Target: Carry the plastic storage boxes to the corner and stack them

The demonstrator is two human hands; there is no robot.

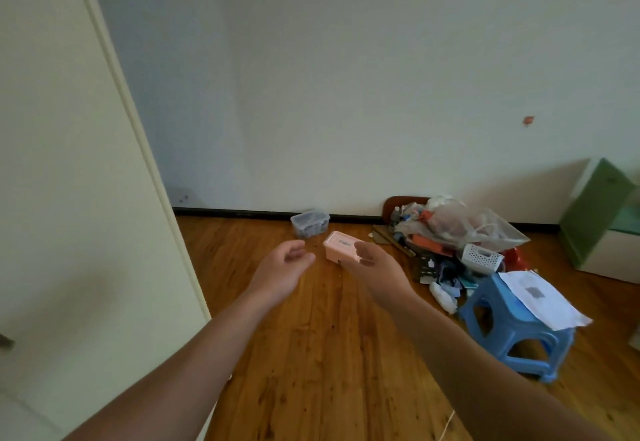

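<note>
I see the left hand [280, 267] loosely curled, empty. The right hand [377, 267] overlaps a smooth pink rectangular plastic box [341, 245]; I cannot tell whether it grips.

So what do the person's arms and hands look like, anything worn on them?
The left hand and right hand are ungloved, with no rings, watch or bracelet visible. The arms behind them are bare to the frame edge, with no sleeves in view.

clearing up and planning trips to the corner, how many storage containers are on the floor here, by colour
pink lidded box: 1
clear box by the wall: 1
white lattice basket in the pile: 1
total: 3
</note>
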